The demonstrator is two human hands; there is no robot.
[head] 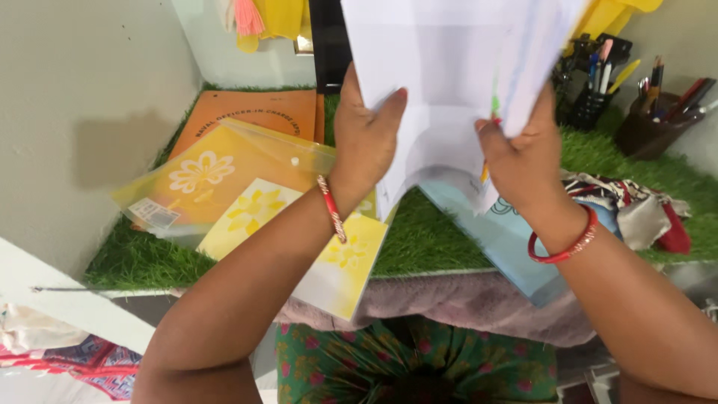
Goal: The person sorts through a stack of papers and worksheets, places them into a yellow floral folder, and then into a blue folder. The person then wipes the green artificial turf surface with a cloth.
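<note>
Both hands grip a stack of white papers (456, 82) raised above the middle of the grass-covered desk (426, 239): the left hand (364, 138) closed on its left edge, the right hand (523, 153) closed on its right edge. Yellow flowered folders (224, 187) lie at the desk's left; pen holders (651, 120) stand at the back right corner.

White sheets of paper (456, 67); a yellow plastic folder (217, 176) with a white flower print — beside it an orange file (258, 112). Green grass-like mat (434, 236), pale blue folder (508, 239), red bangles (565, 247), green dress (419, 366) with pink flowers.
</note>
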